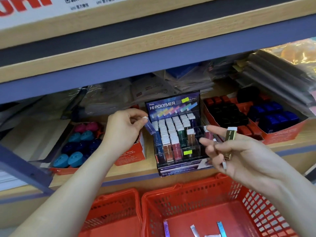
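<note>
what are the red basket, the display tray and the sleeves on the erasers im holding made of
Red basket: moulded plastic, matte, with a perforated grid wall. Display tray: clear glossy plastic, likely acrylic; erasers show through it. Blue eraser pinched by the left hand and gold eraser in the right hand: shiny metallic-looking sleeves, probably foiled card.

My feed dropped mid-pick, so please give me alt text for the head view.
The left hand pinches a blue-sleeved eraser beside the Hi-Polymer display box on the shelf, while the right hand holds several slim erasers between its fingers. Below, a red basket holds a few loose erasers.
</note>
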`<state>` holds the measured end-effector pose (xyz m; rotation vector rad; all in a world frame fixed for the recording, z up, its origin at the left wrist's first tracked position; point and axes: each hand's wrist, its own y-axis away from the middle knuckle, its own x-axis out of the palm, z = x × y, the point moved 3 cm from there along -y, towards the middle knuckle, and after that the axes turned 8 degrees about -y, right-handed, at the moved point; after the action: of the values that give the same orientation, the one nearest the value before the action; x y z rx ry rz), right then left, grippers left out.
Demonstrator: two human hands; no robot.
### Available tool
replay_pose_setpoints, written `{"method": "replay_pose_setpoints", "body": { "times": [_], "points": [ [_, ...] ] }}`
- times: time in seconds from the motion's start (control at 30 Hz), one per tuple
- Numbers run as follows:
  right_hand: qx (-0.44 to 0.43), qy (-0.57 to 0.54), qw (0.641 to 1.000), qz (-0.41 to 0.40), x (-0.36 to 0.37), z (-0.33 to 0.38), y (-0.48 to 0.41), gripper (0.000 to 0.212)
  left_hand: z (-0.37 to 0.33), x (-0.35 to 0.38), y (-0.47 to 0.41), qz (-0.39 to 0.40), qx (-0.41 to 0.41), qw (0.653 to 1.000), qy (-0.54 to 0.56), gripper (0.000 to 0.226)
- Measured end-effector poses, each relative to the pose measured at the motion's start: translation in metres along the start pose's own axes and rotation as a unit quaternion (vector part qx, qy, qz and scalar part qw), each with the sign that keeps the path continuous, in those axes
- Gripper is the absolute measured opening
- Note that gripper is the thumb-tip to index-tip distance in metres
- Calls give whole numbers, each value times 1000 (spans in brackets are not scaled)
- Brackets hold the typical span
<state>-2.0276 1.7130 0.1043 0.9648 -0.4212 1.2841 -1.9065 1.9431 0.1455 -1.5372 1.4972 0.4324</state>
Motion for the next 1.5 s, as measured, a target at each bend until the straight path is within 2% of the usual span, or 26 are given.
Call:
{"method": "replay_pose_setpoints", "body": {
  "times": [0.13,0.33,0.63,0.83,0.93,1.03,1.1,1.17,1.2,1.27,1.33,1.37,1.5],
  "points": [
    [-10,3,1000,9,4,-3,0,57,5,14,4,7,25,999,-36,11],
    [10,8,1000,25,7,-6,0,46,3,22,2,3,103,990,-92,16],
    [24,37,998,47,12,-14,-1,58,2,27,-2,59,119,986,-101,14],
    [46,59,996,45,11,-19,0,37,5,44,6,45,203,966,-155,12],
    [31,74,996,48,12,-20,-1,37,5,49,9,31,245,949,-198,13],
    [27,90,993,66,13,-22,-3,35,5,49,10,31,224,950,-213,24],
    [36,112,990,80,14,-25,-2,34,1,41,11,23,173,969,-172,31],
    [44,144,984,92,15,-29,-2,30,-13,26,15,-10,112,991,-70,23],
    [47,160,981,99,15,-31,-2,27,-23,19,20,-3,78,997,-5,18],
    [51,194,973,115,17,-34,-2,20,-49,15,33,93,51,988,112,13],
    [52,228,963,135,20,-37,-1,12,-71,17,47,203,83,967,127,11],
    [51,242,958,145,20,-38,-1,11,-77,19,53,231,94,960,124,10],
    [45,268,950,156,19,-39,0,9,-73,19,54,223,50,951,210,1]
  ]
}}
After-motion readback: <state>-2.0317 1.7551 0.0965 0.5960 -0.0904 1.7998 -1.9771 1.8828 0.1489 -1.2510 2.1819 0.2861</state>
